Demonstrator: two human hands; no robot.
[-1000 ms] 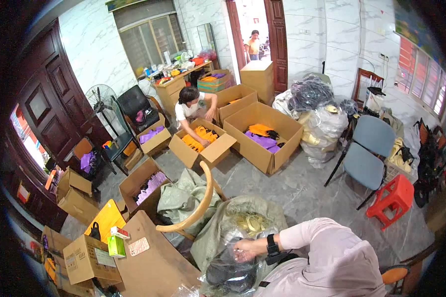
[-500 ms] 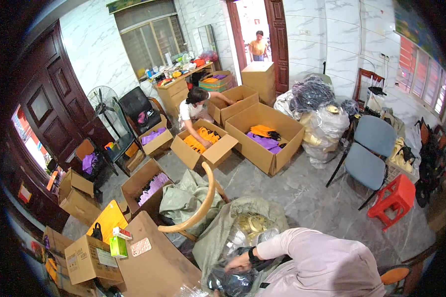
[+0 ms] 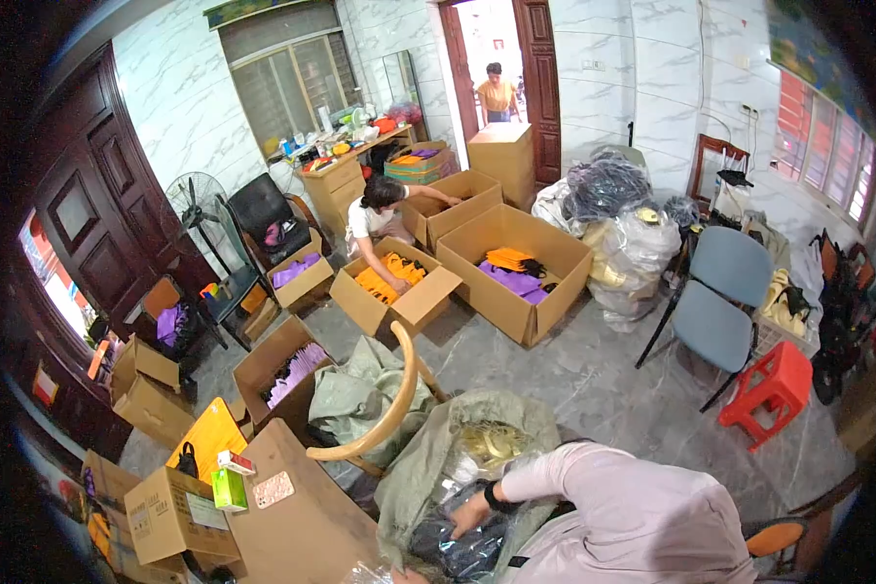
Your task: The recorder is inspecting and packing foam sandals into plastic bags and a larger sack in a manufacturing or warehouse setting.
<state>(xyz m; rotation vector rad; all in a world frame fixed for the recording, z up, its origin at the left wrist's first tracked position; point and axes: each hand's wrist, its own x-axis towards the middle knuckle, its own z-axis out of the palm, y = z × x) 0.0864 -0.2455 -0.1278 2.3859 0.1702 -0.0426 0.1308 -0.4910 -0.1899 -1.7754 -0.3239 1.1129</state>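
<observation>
My right hand (image 3: 471,516), in a pale pink sleeve with a black watch at the wrist, reaches down onto a dark plastic-wrapped bundle (image 3: 462,545). Its fingers curl into the film. That bundle lies at the mouth of a large grey-green woven sack (image 3: 409,496), where yellowish pieces in clear plastic (image 3: 492,443) also show. Of my left hand (image 3: 411,576) only a small part appears at the lower edge, beside the bundle and some clear film (image 3: 368,574); its fingers are hidden.
A curved wooden chair back (image 3: 411,389) stands against the sack. Left of it, a brown cardboard surface (image 3: 307,530) carries a phone (image 3: 273,490) and a green box (image 3: 230,490). Beyond, a co-worker (image 3: 372,219) handles orange pieces in a carton (image 3: 365,307). A red stool (image 3: 771,389) stands right.
My right hand has shifted slightly and its fingers now point more downward into the dark plastic. The person in the doorway has come a little nearer.
</observation>
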